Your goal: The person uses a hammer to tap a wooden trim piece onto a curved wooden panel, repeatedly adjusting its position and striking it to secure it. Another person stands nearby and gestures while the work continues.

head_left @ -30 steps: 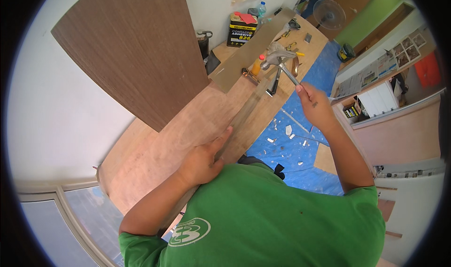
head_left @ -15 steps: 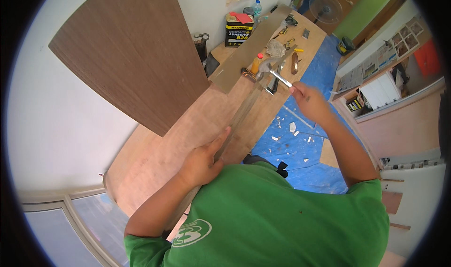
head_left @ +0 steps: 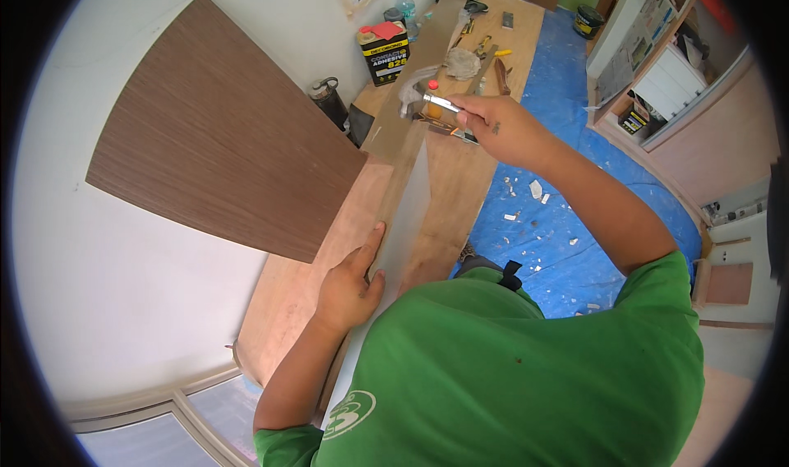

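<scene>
A long strip (head_left: 405, 212) stretched away from the person along the wooden surface (head_left: 450, 212). The left hand (head_left: 349, 290) touched its near part, grip unclear; the right hand (head_left: 497, 128), right of its far end, clasped a hammer (head_left: 441, 103) pointing leftward.

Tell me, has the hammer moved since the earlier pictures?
Yes, leftward in the view: a second ago the head of the hammer appeared right of the red-capped bottle; now it appears left.

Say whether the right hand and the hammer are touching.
Touching. The head view shows the right hand closed around the handle end of the hammer.
</scene>
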Motion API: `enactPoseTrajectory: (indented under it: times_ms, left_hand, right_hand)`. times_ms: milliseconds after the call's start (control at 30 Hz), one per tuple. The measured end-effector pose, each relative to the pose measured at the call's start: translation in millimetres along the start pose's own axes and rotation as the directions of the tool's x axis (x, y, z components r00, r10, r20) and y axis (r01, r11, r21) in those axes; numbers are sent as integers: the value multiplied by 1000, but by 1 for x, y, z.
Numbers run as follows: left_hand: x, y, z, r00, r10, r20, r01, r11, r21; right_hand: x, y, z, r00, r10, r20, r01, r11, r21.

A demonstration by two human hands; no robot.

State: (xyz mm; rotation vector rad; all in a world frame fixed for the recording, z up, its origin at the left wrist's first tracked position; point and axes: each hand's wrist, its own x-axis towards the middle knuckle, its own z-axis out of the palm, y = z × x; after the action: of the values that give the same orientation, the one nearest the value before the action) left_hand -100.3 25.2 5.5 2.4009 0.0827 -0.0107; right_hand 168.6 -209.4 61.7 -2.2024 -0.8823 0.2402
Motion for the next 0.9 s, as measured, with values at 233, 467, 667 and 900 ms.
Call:
enactPoseTrajectory:
  times_ms: [233, 467, 667, 900]
  left_hand:
    - [-2, 3, 2, 1000, 0, 1, 0, 1000, 15]
    - [-1, 6, 1, 999, -40, 37, 39, 999, 36]
    - [-2, 4, -1, 997, -60, 45, 59, 998, 22]
    - [-2, -1, -1, 998, -44, 51, 44, 999, -7]
  right_hand:
    - [-11, 26, 16, 974, -216, -67, 199, 961, -192]
    - [-15, 32, 11, 964, -209, -167, 191, 974, -119]
    - [-17, 27, 14, 987, -112, -115, 90, 979, -180]
    - [-16, 22, 17, 993, -107, -42, 94, 969, -228]
